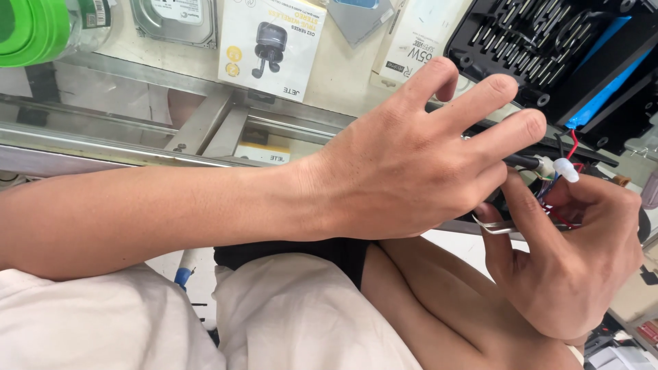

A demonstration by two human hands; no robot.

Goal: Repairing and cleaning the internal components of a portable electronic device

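Observation:
My left hand (411, 164) reaches in from the left, back up and fingers spread, over a black device. Its index finger and thumb pinch a black cable (524, 162) that ends in a pale plug. My right hand (569, 267) sits lower right and is curled around metal tweezers (495, 227). It also steadies a bundle of red, blue and black wires (556, 205). A white connector (566, 170) sticks up from the bundle, just past my left fingertips. The two hands touch, and what lies under my left palm is hidden.
A black ribbed chassis with a blue panel (548, 48) lies at the upper right. On the counter are a white earbud box (271, 44), a hard drive (175, 20), a white charger box (418, 41) and a green roll (31, 31). A metal counter frame (205, 123) crosses below them.

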